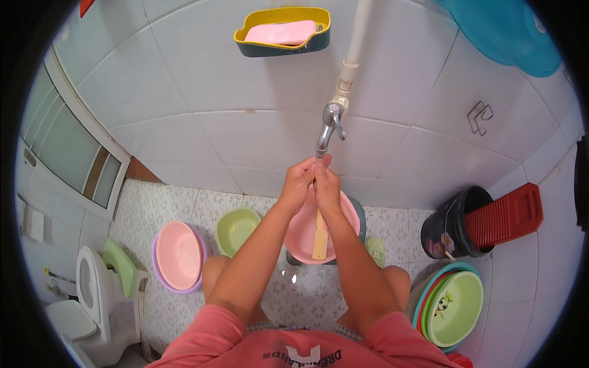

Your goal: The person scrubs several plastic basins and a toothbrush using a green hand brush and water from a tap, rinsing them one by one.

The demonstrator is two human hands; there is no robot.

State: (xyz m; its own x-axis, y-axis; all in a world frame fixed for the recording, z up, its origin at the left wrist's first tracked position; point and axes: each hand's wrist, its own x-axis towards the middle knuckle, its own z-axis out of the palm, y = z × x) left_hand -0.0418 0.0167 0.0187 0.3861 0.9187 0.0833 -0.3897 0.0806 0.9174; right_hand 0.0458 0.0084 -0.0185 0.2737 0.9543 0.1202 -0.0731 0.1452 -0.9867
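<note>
Under the spout of a chrome tap (pixel 327 126), my left hand (pixel 297 184) and my right hand (pixel 327 184) are pressed together with fingers curled. Whether anything small lies between them is hidden. Directly below them is a pink plastic basin (pixel 298 241), which rests on a grey stool (pixel 358 209). A flat, pale yellow handle (pixel 320 244) of some tool lies in the basin, its far end covered by my right wrist. A bit of pink shows beside this handle.
A soap dish (pixel 281 49) holding pink soap is on the tiled wall. Left on the floor are a green basin (pixel 237 227), a pink basin (pixel 178 255) and a toilet (pixel 89 285). Right are a black bucket (pixel 441 225) holding a red washboard (pixel 504 216), and stacked basins (pixel 460 317).
</note>
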